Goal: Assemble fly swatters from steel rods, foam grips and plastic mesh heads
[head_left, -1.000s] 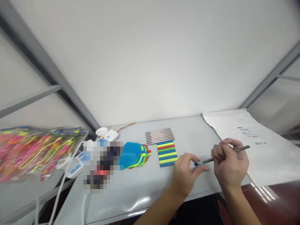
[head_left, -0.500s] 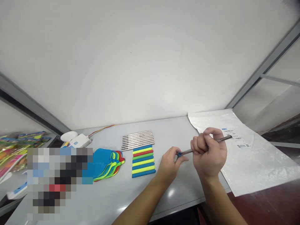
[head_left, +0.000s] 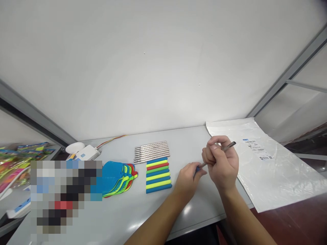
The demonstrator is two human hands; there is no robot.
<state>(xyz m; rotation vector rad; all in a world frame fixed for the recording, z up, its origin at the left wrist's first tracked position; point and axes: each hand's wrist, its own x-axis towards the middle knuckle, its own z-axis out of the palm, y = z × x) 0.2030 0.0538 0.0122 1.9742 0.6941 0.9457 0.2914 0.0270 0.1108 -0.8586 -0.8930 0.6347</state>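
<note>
My left hand [head_left: 188,182] is closed around a blue plastic handle [head_left: 197,169], most of it hidden by the fingers. In my right hand [head_left: 222,166], a thin metal rod [head_left: 229,146] is gripped in a fist, its dark tip sticking out on the right. The rod's other end meets the blue handle's mouth between my hands. Left of my hands lies a row of blue, yellow, red and green handles [head_left: 157,176]. Behind them sit several silver metal rods [head_left: 152,152], side by side.
Coloured fly-swatter heads [head_left: 112,177] are stacked on the grey table [head_left: 114,217], beside a blurred-out patch. A white plastic mailer [head_left: 276,180] covers the right end. A white box with wires [head_left: 88,153] and bagged colourful items [head_left: 15,170] are at left.
My right hand has moved left with the rod, closer to my left hand. Less rod shows between the hands, and its dark tip has shifted left and tilts up more.
</note>
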